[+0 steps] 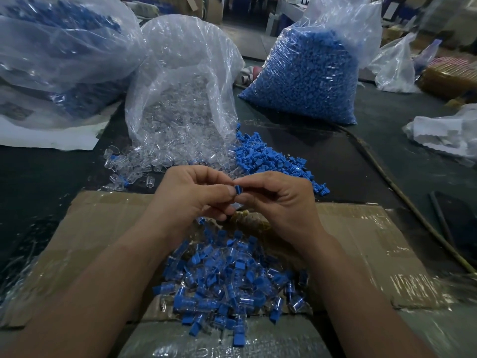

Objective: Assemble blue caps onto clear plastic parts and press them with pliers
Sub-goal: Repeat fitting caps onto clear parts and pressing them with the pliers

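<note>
A small blue cap [237, 190] is pinched between both my hands above the cardboard. My left hand [192, 195] grips it from the left with thumb and fingers curled, and my right hand [278, 200] pinches it from the right. Whether a clear part sits under the cap is hidden by my fingers. Beneath my wrists lies a pile of assembled blue-and-clear pieces [232, 282]. Loose blue caps [268, 157] and loose clear plastic parts [134, 164] lie just beyond my hands. Something yellowish [245, 217] shows under my hands; I cannot tell if it is the pliers.
A flattened cardboard sheet [361, 233] covers the near table. Behind stand an open bag of clear parts [180, 99], a full bag of blue caps [307, 71] and a large bag [56, 45] at the left. A cord [387, 177] runs down the right side.
</note>
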Available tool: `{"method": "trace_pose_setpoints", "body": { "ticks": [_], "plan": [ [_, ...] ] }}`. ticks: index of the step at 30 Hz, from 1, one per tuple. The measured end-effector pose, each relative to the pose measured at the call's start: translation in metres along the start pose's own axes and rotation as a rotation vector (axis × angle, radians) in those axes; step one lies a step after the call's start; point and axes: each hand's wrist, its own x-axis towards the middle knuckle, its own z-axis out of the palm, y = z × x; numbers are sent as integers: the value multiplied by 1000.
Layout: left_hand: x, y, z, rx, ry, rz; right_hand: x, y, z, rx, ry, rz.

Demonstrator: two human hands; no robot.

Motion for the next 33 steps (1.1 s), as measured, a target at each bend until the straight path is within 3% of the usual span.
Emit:
{"method": "trace_pose_setpoints", "body": {
  "ticks": [21,28,33],
  "plan": [
    [2,-5,-3,3,-50,-11,0,-5,-4,-108,-54,-48],
    [4,-6,-6,42,33,31,4,0,-32,-170,-70,367],
    [4,-3,-6,30,67,39,6,6,-50,-366,-343,603]
  ]
}}
